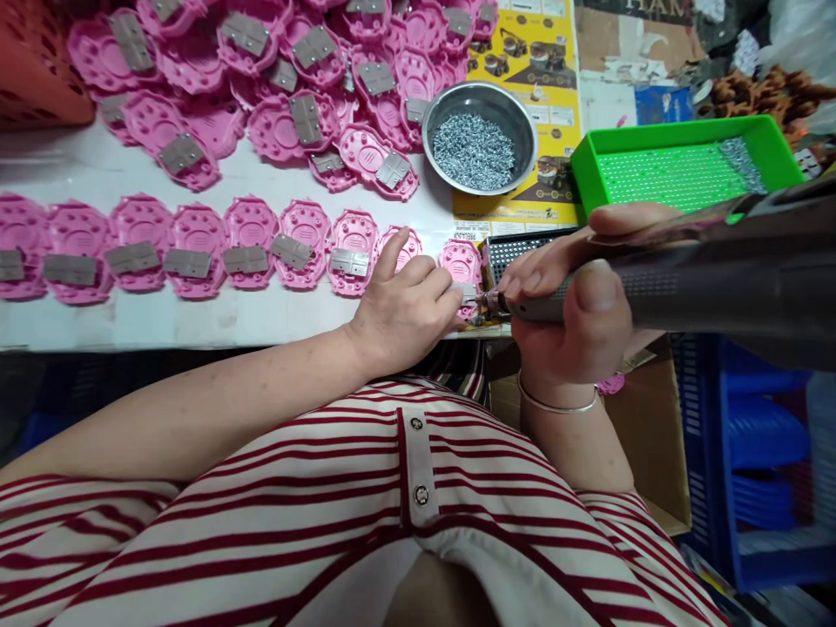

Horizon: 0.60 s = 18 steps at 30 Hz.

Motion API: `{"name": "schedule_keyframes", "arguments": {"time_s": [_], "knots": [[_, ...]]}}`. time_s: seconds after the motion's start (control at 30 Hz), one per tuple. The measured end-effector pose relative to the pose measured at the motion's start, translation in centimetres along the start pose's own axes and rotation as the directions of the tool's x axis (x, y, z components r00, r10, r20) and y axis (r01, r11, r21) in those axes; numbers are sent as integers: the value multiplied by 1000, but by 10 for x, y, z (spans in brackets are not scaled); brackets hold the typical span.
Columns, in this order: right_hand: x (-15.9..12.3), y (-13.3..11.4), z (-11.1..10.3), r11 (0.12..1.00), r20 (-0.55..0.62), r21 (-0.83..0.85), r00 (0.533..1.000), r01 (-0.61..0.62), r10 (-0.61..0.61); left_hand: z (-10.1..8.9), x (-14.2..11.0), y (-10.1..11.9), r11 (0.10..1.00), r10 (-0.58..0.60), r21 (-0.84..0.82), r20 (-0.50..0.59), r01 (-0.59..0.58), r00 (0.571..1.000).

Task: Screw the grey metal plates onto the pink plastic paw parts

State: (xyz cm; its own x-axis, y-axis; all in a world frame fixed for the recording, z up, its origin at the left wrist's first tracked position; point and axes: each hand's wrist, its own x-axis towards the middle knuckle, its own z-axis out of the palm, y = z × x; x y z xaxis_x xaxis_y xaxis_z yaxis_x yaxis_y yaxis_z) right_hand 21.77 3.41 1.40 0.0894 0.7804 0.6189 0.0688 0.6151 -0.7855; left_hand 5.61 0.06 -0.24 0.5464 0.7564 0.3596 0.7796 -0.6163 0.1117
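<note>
My right hand point(568, 305) is wrapped round a dark electric screwdriver point(666, 283), which lies nearly level with its tip pointing left. The tip meets the grey metal plate on a pink plastic part point(459, 257) near the table's front edge. At that part's left side my left hand point(408, 309) has its thumb and fingers drawn together, the index finger pointing up; what they pinch, if anything, is hidden. Behind that hand another pink part point(400, 248) is partly covered. To the left runs a row of pink parts point(304, 244), each with a grey metal plate across it.
A heap of pink parts point(313, 78) fills the back left beside an orange basket point(39, 70). A metal bowl point(480, 178) of small screws and a green tray point(659, 135) stand behind my hands. A cardboard box point(653, 435) and blue crates point(711, 488) stand below right.
</note>
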Motion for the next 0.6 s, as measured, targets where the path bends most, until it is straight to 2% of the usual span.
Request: {"name": "schedule_keyframes", "arguments": {"time_s": [0.07,0.13,0.3,0.43,0.6], "knots": [[1,-6,4,997,-44,55,998,56,-53,1,0,0,1000,7,6,-16,-7,1000],[2,-9,9,995,-51,83,998,47,-43,3,0,0,999,23,27,-47,-22,999],[3,-5,13,979,-56,157,991,132,-124,6,-1,0,998,44,53,-95,-39,994],[3,-3,12,988,-59,106,993,110,-104,7,-1,-1,997,57,65,-138,-49,989],[2,-5,8,993,-66,71,994,94,-90,7,-1,-1,998,43,44,-112,-38,993]]}}
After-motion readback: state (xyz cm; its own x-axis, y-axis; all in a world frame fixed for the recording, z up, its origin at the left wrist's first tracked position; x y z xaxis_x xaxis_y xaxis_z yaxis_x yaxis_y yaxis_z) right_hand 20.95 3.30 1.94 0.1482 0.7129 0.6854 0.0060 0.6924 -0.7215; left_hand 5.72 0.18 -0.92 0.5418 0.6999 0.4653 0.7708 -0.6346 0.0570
